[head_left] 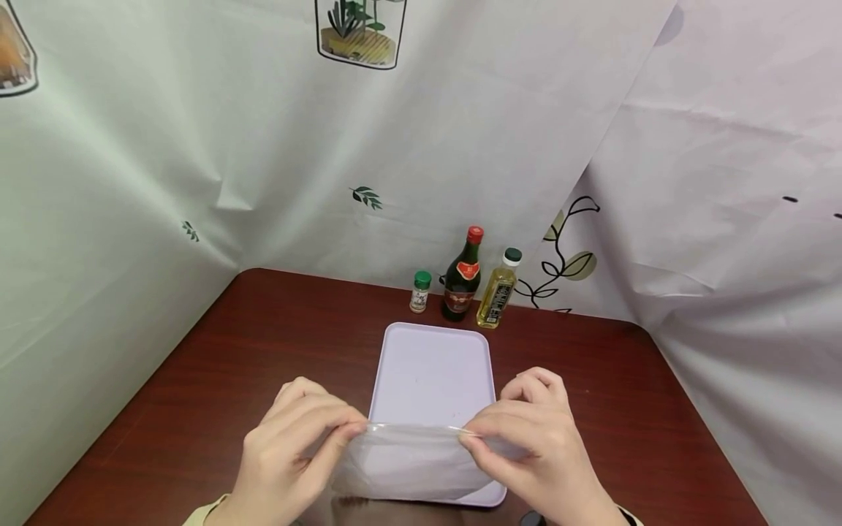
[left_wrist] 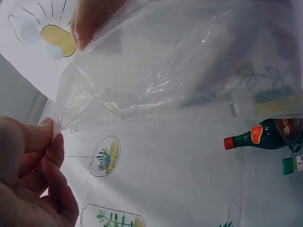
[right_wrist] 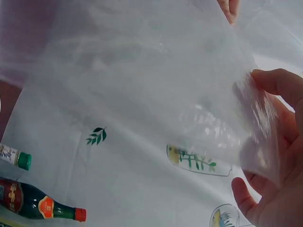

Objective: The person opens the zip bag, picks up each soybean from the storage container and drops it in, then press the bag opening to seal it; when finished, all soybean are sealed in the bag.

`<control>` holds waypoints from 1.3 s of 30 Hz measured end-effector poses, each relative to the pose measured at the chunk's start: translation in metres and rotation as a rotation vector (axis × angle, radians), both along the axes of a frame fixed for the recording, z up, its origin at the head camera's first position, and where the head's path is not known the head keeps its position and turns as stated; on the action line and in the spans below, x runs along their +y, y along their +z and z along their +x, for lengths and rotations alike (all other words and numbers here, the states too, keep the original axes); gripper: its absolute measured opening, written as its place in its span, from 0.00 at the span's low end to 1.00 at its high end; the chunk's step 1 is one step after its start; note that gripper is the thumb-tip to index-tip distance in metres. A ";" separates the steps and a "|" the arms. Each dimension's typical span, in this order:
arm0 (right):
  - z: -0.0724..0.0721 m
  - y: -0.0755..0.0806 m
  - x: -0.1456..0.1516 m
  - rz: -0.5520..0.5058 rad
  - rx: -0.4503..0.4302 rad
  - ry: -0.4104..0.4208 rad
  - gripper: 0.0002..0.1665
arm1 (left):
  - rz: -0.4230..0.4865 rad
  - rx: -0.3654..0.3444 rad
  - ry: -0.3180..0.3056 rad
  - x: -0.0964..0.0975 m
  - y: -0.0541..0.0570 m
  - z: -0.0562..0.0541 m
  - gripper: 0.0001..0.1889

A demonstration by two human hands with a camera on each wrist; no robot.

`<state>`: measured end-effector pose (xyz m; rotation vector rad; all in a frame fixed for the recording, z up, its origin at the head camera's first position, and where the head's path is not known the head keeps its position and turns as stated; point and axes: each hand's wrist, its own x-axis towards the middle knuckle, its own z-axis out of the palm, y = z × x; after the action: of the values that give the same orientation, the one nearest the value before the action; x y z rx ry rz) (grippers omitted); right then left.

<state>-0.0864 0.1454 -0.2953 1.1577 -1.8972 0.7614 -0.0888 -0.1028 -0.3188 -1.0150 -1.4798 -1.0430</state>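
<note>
A clear plastic bag (head_left: 414,464) hangs stretched between my two hands, over the near part of a pale lilac tray (head_left: 434,365). My left hand (head_left: 296,446) pinches one corner of its top edge between thumb and fingers. On the other side my right hand (head_left: 536,438) pinches the same edge with thumb and index finger. The left wrist view shows the thin, wrinkled film of the bag (left_wrist: 156,66) coming off the left fingertips. In the right wrist view the bag (right_wrist: 156,80) spreads out from the right thumb, covering some of the fingers.
Behind the tray stand a small green-capped shaker (head_left: 419,292), a dark green bottle with a red cap (head_left: 463,281) and a yellow oil bottle (head_left: 498,292). The dark red table (head_left: 296,321) ends at printed white curtains (head_left: 427,146). A dark object (head_left: 531,519) shows at the lower edge.
</note>
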 end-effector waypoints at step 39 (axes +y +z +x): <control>-0.002 -0.008 0.033 -0.039 -0.051 -0.079 0.16 | 0.031 -0.202 0.150 -0.016 -0.007 -0.003 0.12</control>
<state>-0.0885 0.1784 -0.3033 1.0424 -1.9490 0.7879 -0.0917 -0.1186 -0.3262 -0.7811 -1.6703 -1.0810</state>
